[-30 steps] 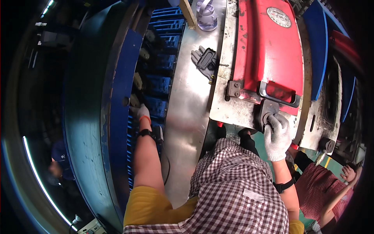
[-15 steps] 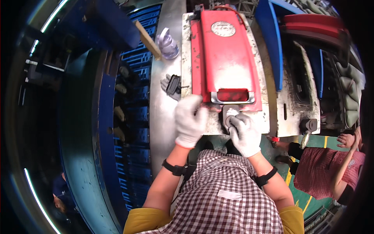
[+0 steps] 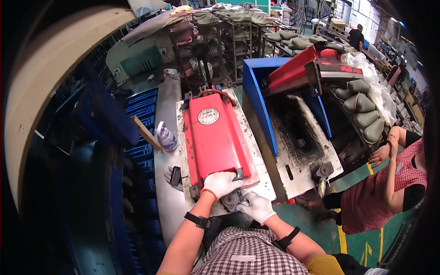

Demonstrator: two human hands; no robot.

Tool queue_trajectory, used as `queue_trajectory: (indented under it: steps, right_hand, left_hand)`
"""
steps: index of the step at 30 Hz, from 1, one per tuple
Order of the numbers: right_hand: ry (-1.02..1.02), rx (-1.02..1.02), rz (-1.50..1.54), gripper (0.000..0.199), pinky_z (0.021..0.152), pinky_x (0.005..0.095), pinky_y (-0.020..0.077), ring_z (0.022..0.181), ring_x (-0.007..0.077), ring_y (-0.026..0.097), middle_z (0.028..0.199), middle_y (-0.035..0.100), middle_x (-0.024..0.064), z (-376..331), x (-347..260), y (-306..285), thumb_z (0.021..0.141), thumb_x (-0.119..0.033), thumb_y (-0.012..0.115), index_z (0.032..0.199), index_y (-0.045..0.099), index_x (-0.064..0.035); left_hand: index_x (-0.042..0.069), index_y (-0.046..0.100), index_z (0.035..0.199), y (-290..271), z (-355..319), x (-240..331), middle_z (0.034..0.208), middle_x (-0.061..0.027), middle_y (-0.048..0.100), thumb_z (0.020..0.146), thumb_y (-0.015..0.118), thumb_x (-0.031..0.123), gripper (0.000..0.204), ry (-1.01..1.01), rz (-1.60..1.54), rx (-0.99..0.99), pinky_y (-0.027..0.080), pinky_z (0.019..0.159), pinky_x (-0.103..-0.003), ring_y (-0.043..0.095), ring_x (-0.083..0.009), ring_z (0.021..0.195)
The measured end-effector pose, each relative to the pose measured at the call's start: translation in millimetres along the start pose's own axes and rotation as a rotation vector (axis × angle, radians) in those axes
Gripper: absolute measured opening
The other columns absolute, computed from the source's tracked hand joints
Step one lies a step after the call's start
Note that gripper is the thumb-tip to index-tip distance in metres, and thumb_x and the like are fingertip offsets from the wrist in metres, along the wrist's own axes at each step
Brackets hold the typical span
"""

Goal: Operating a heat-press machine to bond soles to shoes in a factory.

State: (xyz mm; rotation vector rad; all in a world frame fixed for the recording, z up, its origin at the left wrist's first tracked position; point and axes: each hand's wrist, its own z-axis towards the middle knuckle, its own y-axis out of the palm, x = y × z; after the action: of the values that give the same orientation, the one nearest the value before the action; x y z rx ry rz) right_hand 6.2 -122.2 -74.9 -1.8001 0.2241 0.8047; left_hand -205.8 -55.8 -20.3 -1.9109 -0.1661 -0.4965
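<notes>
The right hand [image 3: 257,207], fingers bunched together, is at the right side of the grey latch [image 3: 230,200] at the front edge of the pale, stained plate [image 3: 263,183]; whether it pinches anything cannot be told. Just beyond, the left hand [image 3: 222,184] is closed over the black handle [image 3: 239,174] at the front end of the red cover [image 3: 214,142], which lies lengthwise on that plate, inside its long edges. Along the plate's left edge, the metal counter [image 3: 166,211] carries a black device [image 3: 175,177] near the plate's front left corner and, farther back, a purple-tinted bottle [image 3: 167,139].
</notes>
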Motion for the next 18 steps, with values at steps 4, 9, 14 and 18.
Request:
queue_trajectory:
  steps: [4,9,14,18]
  right_hand:
    - [0.036,-0.177,-0.089,0.053,0.092,0.0461,0.0591,0.099,0.0387,0.076,0.105,0.077,0.0232,6.6,4.4,-3.2,0.086,-0.051,0.074,0.118,0.073,-0.0082]
    - [0.072,-0.355,-0.102,0.049,0.096,0.0476,0.0577,0.110,0.0402,0.073,0.111,0.077,0.0235,26.3,10.2,0.2,0.084,-0.045,0.067,0.117,0.074,-0.0085]
    - [0.025,-0.345,0.015,0.052,0.098,0.0480,0.0561,0.111,0.0427,0.072,0.114,0.076,0.0256,28.9,20.7,5.4,0.083,-0.044,0.070,0.118,0.073,-0.0050]
    - [0.015,-0.333,0.090,0.055,0.098,0.0476,0.0556,0.111,0.0430,0.072,0.114,0.075,0.0263,26.9,26.4,8.7,0.082,-0.045,0.074,0.118,0.072,-0.0036]
  left_hand:
    - [0.011,0.077,0.109,-0.4,1.5,1.0,0.111,-0.0185,0.078,0.095,0.057,0.070,0.064,-0.056,-0.016,-0.064,0.056,0.095,-0.048,0.074,-0.0360,0.108]
    - [0.013,0.078,0.110,2.5,1.7,1.5,0.114,-0.0169,0.078,0.093,0.057,0.070,0.062,-0.065,-0.022,-0.027,0.056,0.096,-0.050,0.075,-0.0351,0.108]
    - [0.013,0.077,0.113,2.1,1.4,2.0,0.115,-0.0167,0.078,0.093,0.057,0.069,0.063,-0.069,-0.016,-0.042,0.056,0.096,-0.050,0.075,-0.0353,0.109]
    - [0.014,0.077,0.113,1.6,-0.3,2.7,0.115,-0.0158,0.078,0.093,0.058,0.068,0.061,-0.070,-0.020,-0.036,0.056,0.096,-0.050,0.075,-0.0349,0.109]
